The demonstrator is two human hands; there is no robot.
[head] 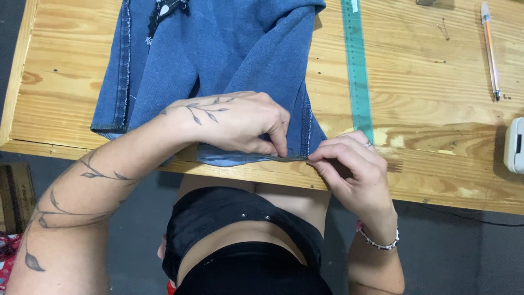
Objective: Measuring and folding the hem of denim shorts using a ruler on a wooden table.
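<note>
A pair of blue denim jeans (pixel 218 49) lies on the wooden table (pixel 426 109), its leg hem at the near edge. My left hand (pixel 234 123) presses on the hem and pinches the folded edge (pixel 262 159) with thumb and forefinger. My right hand (pixel 352 164) pinches the same fold at its right end, near the side seam. The hem is turned up, showing the paler inside of the cloth. Both hands sit at the table's near edge.
A long green ruler (pixel 357 65) lies right of the jeans, running away from me. A pen (pixel 490 49) lies at the far right, and a white device (pixel 514 145) sits at the right edge. A small pin (pixel 444 28) lies near the pen.
</note>
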